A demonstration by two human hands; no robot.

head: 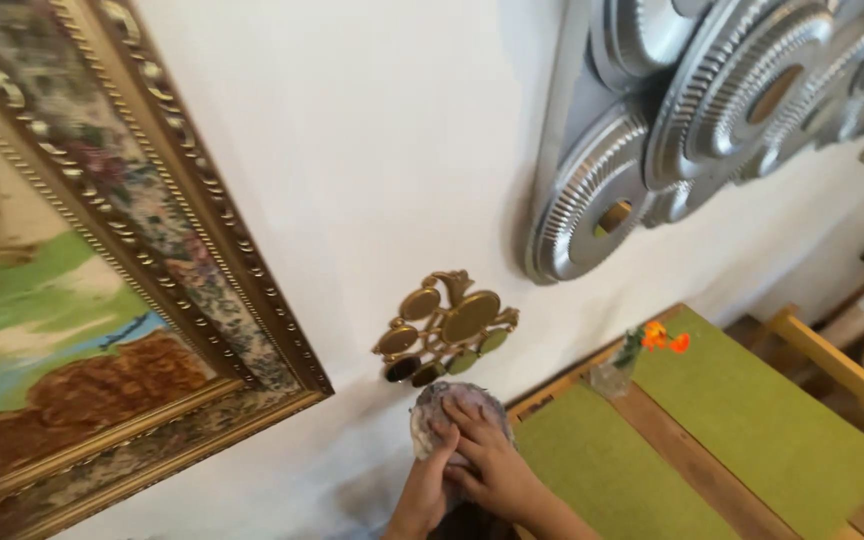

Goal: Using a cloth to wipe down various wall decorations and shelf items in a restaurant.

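Both hands press together on a crumpled greyish cloth [450, 408], held flat against the white wall [382, 150]. The left hand [430, 480] grips its lower edge; the right hand [487, 455] spreads fingers over its face. The cloth sits just below a gold oval-mirror ornament [447, 325], between a gilt-framed landscape painting [72, 290] and a green-matted wooden table [742, 430].

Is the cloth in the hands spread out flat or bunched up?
Bunched up. The cloth is a rounded wad pressed to the white wall, gripped by the right hand and left hand.
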